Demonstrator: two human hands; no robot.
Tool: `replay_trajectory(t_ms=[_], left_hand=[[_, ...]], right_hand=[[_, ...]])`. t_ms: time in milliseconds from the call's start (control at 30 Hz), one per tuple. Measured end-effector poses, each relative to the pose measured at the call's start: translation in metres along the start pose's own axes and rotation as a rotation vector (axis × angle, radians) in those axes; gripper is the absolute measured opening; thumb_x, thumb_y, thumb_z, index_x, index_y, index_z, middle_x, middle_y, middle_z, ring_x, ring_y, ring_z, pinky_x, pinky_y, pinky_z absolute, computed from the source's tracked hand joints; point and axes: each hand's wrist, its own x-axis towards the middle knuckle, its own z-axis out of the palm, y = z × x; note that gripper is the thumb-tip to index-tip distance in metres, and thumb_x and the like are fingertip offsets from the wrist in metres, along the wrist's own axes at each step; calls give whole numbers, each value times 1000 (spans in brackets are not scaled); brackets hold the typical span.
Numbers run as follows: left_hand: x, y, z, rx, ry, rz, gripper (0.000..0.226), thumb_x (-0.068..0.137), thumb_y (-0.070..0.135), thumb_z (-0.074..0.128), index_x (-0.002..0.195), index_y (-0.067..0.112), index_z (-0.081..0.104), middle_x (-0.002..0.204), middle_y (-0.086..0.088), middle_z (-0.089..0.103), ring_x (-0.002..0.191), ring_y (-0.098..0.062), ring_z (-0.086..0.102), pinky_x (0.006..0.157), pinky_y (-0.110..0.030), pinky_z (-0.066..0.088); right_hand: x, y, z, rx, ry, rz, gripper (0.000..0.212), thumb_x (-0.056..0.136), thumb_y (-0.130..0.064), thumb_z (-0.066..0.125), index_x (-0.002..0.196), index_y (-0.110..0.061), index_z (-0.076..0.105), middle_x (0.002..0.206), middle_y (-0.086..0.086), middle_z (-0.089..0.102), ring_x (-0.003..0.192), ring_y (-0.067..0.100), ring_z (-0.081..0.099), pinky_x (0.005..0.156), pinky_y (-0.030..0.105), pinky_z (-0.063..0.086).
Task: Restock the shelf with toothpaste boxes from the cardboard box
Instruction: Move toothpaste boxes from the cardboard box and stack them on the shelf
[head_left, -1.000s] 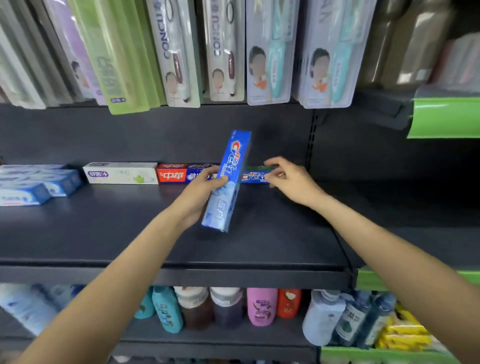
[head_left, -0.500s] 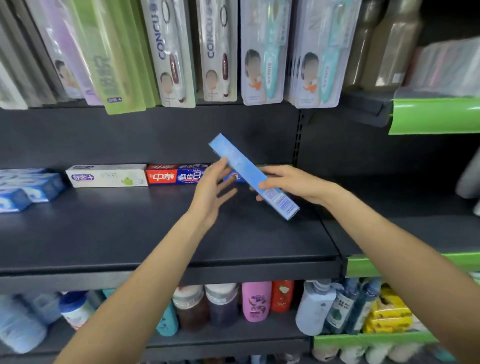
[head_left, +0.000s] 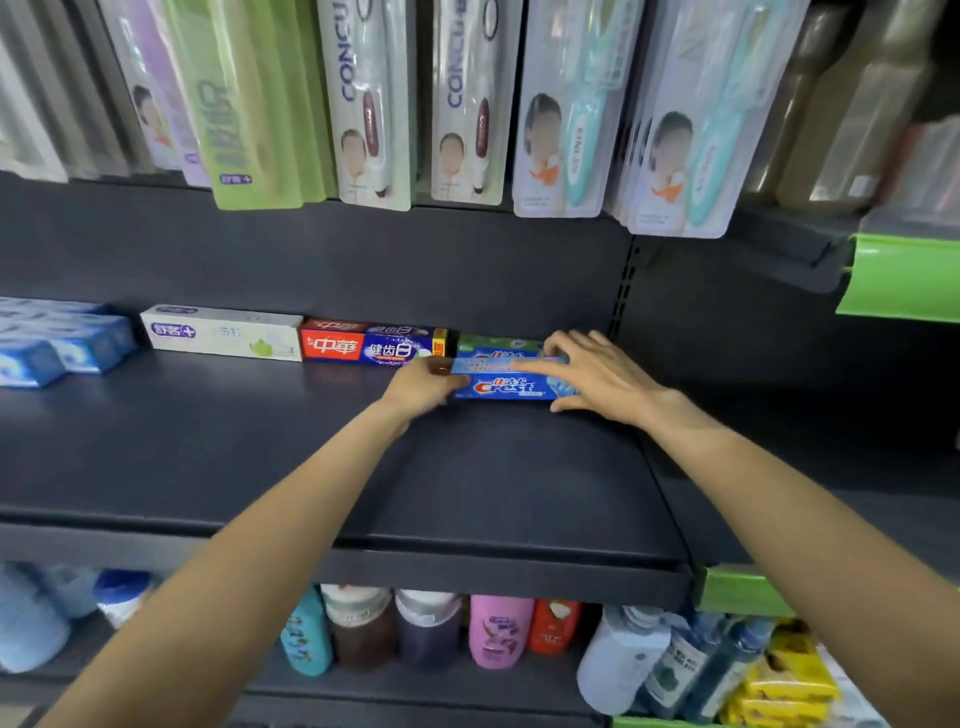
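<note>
While both hands bear on the blue Crest toothpaste box (head_left: 511, 385), the grip differs side to side: the left hand (head_left: 423, 387) has its fingers curled round the box's left end, and the right hand (head_left: 597, 376) lies over the right end with fingers nearly straight, pressing on top, the thumb at the box's front edge. The box lies flat and lengthwise on the dark shelf (head_left: 311, 467), logo facing out, just in front of another Crest box (head_left: 501, 347) that sits against the back wall. It looks set down, or very nearly so, though I cannot tell whether its underside fully touches the shelf. To the left along the back stand a red and blue toothpaste box (head_left: 371, 345) and a white toothpaste box (head_left: 221, 332), and at the far left a stack of light blue boxes (head_left: 62, 343).

Judged from this, the restocking is at an early stage: only a thin single row runs along the back, and most of the shelf's front depth carries nothing. This box wants only squaring up and release. The cardboard box that supplies the stock is not in view, so how many remain cannot be told. Toothbrush packs (head_left: 467, 98) hang above, and bottles (head_left: 498, 629) stand on the lower shelf
</note>
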Motion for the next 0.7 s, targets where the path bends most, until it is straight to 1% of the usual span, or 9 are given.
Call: replay_trajectory(t_ms=[100, 167, 233, 300, 367, 433, 533, 600, 700], left_hand=[[3, 5, 13, 57, -27, 32, 46, 86, 22, 65, 129, 11, 53, 123, 1, 59, 111, -16, 54, 98, -26, 41], [1, 7, 17, 35, -27, 44, 55, 86, 21, 64, 137, 13, 44, 127, 1, 55, 116, -14, 50, 93, -22, 35], [-2, 7, 13, 48, 0, 64, 65, 85, 24, 65, 142, 14, 37, 136, -1, 51, 124, -16, 47, 99, -24, 36], [-12, 4, 4, 161, 32, 131, 63, 82, 28, 64, 139, 17, 41, 136, -2, 52, 126, -18, 48, 103, -30, 38], [-33, -2, -10, 330, 85, 266, 52, 80, 33, 61, 130, 23, 51, 131, 1, 55, 120, -17, 51, 100, -32, 41], [-67, -10, -25, 412, 143, 436, 39, 84, 32, 59, 123, 26, 57, 125, 6, 58, 112, -12, 55, 96, -33, 44], [-123, -32, -52, 368, 188, 616, 28, 86, 34, 54, 113, 29, 62, 104, 16, 67, 94, 1, 61, 85, -29, 50], [-156, -54, -72, 301, 199, 680, 23, 88, 32, 53, 106, 28, 65, 90, 15, 69, 82, -1, 64, 76, -26, 52], [-200, -97, -98, 281, 197, 795, 24, 90, 28, 49, 99, 19, 69, 80, 12, 69, 68, -7, 63, 66, -23, 50]], right_hand=[[6, 5, 14, 94, -47, 86, 63, 92, -39, 55, 143, -49, 20, 127, 0, 37, 114, 19, 39, 90, 29, 25], [9, 0, 20, 92, -70, 162, 64, 93, -33, 53, 145, -47, 18, 137, 1, 31, 123, 21, 32, 98, 33, 24], [10, -14, 17, 82, -79, 206, 65, 92, -28, 54, 147, -41, 20, 146, 1, 22, 133, 22, 22, 105, 36, 20], [5, -37, 6, 148, -48, 200, 57, 93, -28, 53, 145, -35, 29, 149, 0, 22, 137, 21, 19, 108, 38, 19], [-5, -64, -10, 240, -9, 160, 44, 95, -31, 49, 139, -31, 42, 145, -4, 36, 134, 19, 31, 107, 39, 23], [-19, -96, -26, 312, 68, 137, 36, 96, -32, 47, 132, -30, 51, 137, -7, 50, 127, 16, 43, 104, 37, 28], [-43, -150, -38, 428, 237, 159, 30, 94, -30, 51, 122, -27, 59, 122, -7, 60, 114, 18, 52, 96, 36, 39], [-58, -191, -39, 506, 353, 186, 27, 92, -27, 50, 115, -23, 64, 111, -6, 63, 103, 18, 55, 87, 36, 46], [-81, -258, -31, 556, 470, 215, 23, 91, -20, 50, 106, -17, 68, 98, -4, 65, 91, 18, 56, 81, 29, 45]])
